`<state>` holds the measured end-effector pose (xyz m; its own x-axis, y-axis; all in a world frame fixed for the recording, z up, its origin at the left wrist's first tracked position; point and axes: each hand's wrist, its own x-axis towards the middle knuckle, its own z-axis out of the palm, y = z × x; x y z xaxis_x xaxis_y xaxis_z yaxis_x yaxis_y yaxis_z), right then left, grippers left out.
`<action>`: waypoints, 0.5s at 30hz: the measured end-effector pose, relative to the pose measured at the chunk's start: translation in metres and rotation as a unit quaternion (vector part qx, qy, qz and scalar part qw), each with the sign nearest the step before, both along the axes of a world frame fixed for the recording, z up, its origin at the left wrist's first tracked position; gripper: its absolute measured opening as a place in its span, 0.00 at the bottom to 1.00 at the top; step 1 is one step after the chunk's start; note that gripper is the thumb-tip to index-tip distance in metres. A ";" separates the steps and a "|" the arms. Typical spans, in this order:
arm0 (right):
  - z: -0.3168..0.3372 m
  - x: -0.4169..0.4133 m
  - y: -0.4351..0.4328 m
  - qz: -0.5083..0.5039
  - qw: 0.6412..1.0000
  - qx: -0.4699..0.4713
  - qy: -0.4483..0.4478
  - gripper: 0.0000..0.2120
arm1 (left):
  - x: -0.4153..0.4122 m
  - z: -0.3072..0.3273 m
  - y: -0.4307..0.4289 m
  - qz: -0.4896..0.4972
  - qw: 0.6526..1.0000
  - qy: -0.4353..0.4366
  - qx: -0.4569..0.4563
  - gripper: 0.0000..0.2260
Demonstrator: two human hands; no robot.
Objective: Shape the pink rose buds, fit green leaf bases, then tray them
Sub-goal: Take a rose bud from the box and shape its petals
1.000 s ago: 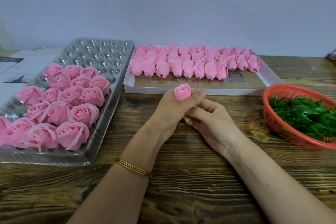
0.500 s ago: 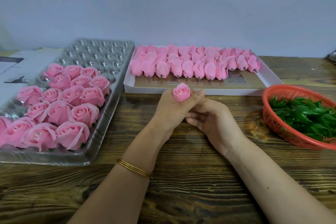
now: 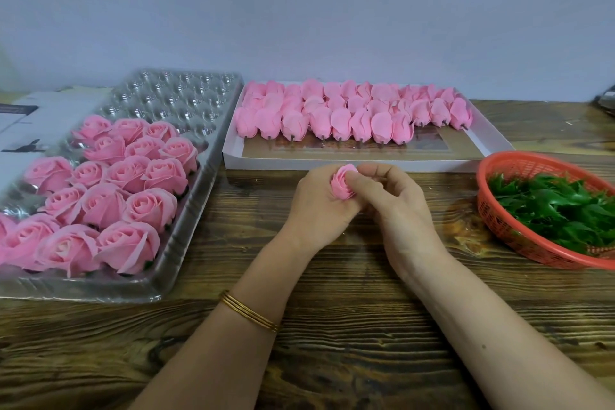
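1. At the middle of the wooden table [image 3: 332, 343], just in front of the white box [image 3: 366, 162], both hands meet around one pink rose bud [image 3: 342, 185].
2. The left hand [image 3: 316, 206] cups the bud from the left and from below, with its fingers curled round the base. Gold bangles [image 3: 249, 311] sit on that wrist.
3. The right hand [image 3: 392, 200] pinches the bud's right side. Its thumb presses on the outer petals and its fingers curl over the top edge.
4. The bud's spiral centre faces up towards the camera. It is close to the box's front wall but does not touch it.
5. Inside the white box, unshaped buds [image 3: 332, 110] lie in rows across the far part, their short dark stems pointing towards the person. The brown floor shows along the near side.
6. To the left lies a clear plastic tray [image 3: 186, 103]. Finished roses [image 3: 133, 176] sit in rows in its near part, and moulded cups show at the far end.
7. To the right, a red basket [image 3: 506, 230] holds green leaf bases [image 3: 559, 206], well apart from both hands.
8. A white sheet [image 3: 40, 117] lies at the far left, beside the tray.
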<state>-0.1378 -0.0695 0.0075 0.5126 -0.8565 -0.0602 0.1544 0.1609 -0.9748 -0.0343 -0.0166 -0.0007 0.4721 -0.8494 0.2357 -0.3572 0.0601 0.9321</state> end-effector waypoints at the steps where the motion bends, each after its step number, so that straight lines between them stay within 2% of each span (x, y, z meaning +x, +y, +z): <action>1: 0.000 0.000 0.000 0.000 1.000 0.000 0.000 0.23 | 0.000 0.000 0.000 -0.001 1.000 -0.001 0.003 0.09; 6: 0.000 -0.001 0.000 0.000 1.000 0.001 -0.001 0.20 | -0.002 0.001 0.000 0.019 1.000 -0.006 0.012 0.06; 12: -0.002 0.001 0.000 0.009 1.000 -0.007 -0.012 0.12 | -0.004 0.003 0.001 0.018 1.000 0.000 0.008 0.09; 15: -0.002 0.001 0.001 0.019 0.999 -0.017 -0.020 0.17 | -0.004 0.005 0.001 0.020 1.000 0.003 0.013 0.10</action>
